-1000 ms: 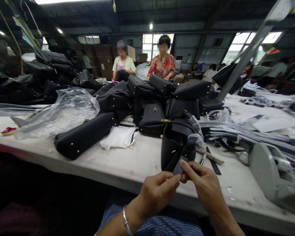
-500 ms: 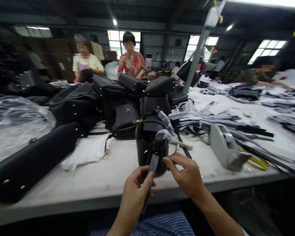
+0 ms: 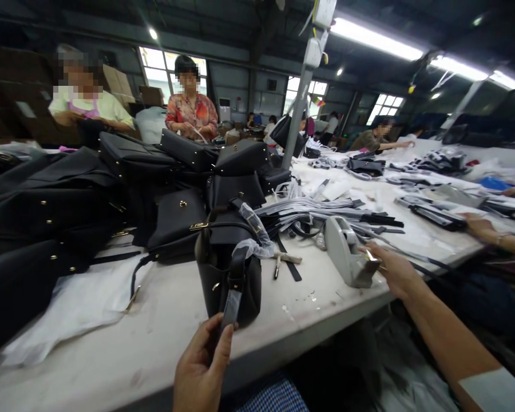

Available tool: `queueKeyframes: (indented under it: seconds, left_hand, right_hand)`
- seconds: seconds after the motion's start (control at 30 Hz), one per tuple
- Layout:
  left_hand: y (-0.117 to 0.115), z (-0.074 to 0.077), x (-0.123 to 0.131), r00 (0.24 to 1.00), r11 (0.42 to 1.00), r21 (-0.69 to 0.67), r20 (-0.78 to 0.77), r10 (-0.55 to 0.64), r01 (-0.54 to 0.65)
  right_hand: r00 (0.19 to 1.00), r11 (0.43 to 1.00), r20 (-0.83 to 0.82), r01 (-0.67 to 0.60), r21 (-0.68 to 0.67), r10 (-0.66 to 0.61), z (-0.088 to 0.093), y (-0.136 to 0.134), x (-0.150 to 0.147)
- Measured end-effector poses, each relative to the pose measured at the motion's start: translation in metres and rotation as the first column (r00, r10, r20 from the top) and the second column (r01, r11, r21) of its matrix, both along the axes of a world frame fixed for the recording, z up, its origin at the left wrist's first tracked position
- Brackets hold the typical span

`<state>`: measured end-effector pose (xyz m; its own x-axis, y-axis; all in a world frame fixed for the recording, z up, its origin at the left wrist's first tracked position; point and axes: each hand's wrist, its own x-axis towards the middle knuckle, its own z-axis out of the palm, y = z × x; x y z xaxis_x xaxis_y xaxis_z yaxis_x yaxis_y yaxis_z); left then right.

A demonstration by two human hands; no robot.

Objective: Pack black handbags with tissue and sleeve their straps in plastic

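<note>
One left hand (image 3: 203, 363) pinches the flat, film-covered black strap (image 3: 232, 306) by the black leathery bag (image 3: 251, 286) on the white table (image 3: 292, 313), best kept still while the right hand (image 3: 397, 272), finger grip unclear, works at the grey plastic tape holder (image 3: 338, 252).

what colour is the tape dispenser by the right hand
The tape dispenser is light grey, showing best in the head view, beside the right hand.
</note>
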<state>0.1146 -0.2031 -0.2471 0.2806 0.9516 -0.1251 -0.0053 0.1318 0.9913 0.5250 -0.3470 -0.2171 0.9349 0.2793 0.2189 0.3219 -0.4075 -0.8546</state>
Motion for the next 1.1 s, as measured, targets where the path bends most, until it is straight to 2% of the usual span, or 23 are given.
queueKeyframes:
  seconds: [0.07,0.17,0.3,0.47,0.57,0.63,0.7,0.77,0.83,0.9,0.97,1.0,1.03,1.1]
  left_hand:
    - [0.000,0.000,0.000,1.000,1.000,-0.001,-0.005,0.007,-0.007]
    - [0.000,-0.001,-0.001,1.000,1.000,0.015,-0.012,0.025,-0.025]
    - [0.000,-0.003,-0.002,0.999,0.999,0.036,-0.023,0.039,-0.038]
    - [0.000,-0.004,-0.003,0.999,1.000,0.022,-0.040,0.021,-0.020]
    - [0.000,-0.005,-0.004,0.999,1.000,0.003,-0.035,0.010,-0.010]
    - [0.000,-0.007,-0.003,1.000,1.000,0.000,-0.023,0.010,-0.010]
    - [0.000,-0.009,-0.003,1.000,1.000,0.009,-0.013,0.003,-0.003]
    - [0.000,-0.010,-0.003,0.999,0.998,0.045,-0.012,-0.032,0.033]
    - [0.001,-0.011,-0.004,0.997,0.993,0.096,-0.031,-0.073,0.075]
    - [0.002,-0.010,-0.005,0.995,0.984,0.153,-0.047,-0.087,0.094]
    - [0.002,-0.008,-0.006,0.996,0.973,0.216,-0.055,-0.076,0.086]
    - [0.001,-0.007,-0.006,0.996,0.965,0.250,-0.057,-0.072,0.084]
    - [0.001,-0.007,-0.006,0.996,0.955,0.283,-0.061,-0.071,0.085]
    - [-0.001,-0.006,-0.007,0.995,0.939,0.331,-0.070,-0.071,0.090]
  right_hand:
    - [0.993,0.995,-0.115,-0.001,0.098,0.012,0.004,-0.001,-0.005]
    - [0.985,0.979,-0.174,0.027,0.203,0.009,0.014,-0.011,-0.018]
    - [0.973,0.966,-0.231,0.057,0.252,0.003,0.016,-0.033,-0.037]
    - [0.928,0.965,-0.371,0.120,0.233,-0.026,-0.011,-0.046,-0.047]
    - [0.902,0.962,-0.430,0.146,0.232,-0.034,-0.031,-0.047,-0.053]
    - [0.888,0.963,-0.460,0.133,0.236,-0.010,-0.041,-0.043,-0.067]
    - [0.882,0.973,-0.463,0.019,0.229,0.092,-0.044,-0.033,-0.093]
    - [0.863,0.955,-0.417,-0.219,0.201,0.285,-0.039,-0.016,-0.131]
    - [0.787,0.863,-0.355,-0.474,0.176,0.504,-0.025,0.007,-0.174]
    - [0.669,0.740,-0.325,-0.644,0.194,0.668,-0.007,0.031,-0.215]
    - [0.564,0.636,-0.312,-0.738,0.226,0.765,0.009,0.055,-0.248]
    - [0.540,0.610,-0.302,-0.758,0.231,0.786,0.014,0.066,-0.260]
    - [0.536,0.600,-0.290,-0.767,0.225,0.793,0.017,0.076,-0.269]
    - [0.569,0.619,-0.263,-0.765,0.179,0.779,0.020,0.090,-0.279]
